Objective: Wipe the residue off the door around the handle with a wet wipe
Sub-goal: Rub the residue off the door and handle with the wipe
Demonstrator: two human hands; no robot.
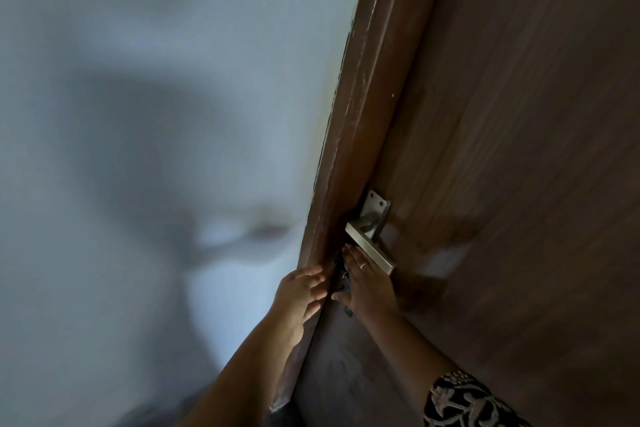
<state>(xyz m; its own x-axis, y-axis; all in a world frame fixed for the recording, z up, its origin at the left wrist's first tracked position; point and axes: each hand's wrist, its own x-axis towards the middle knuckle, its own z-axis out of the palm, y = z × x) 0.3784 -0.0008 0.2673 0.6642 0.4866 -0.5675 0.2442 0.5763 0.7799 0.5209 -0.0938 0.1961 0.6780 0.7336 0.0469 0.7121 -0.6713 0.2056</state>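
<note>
I've got the right hand (367, 284) flat on the door (502, 149) just under the handle (370, 247) (fingers (352, 256) straight). Left hand (300, 292) is spread, left of the handle.

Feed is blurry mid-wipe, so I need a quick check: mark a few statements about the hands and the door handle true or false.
1. The handle is a silvery metal lever. True.
2. The right hand grips the handle. False: it lies flat on the door, just below the lever.
3. A ring shows on the right hand. True.
4. The left hand is out of view. False: it is at the door's edge, beside the right hand.
</note>
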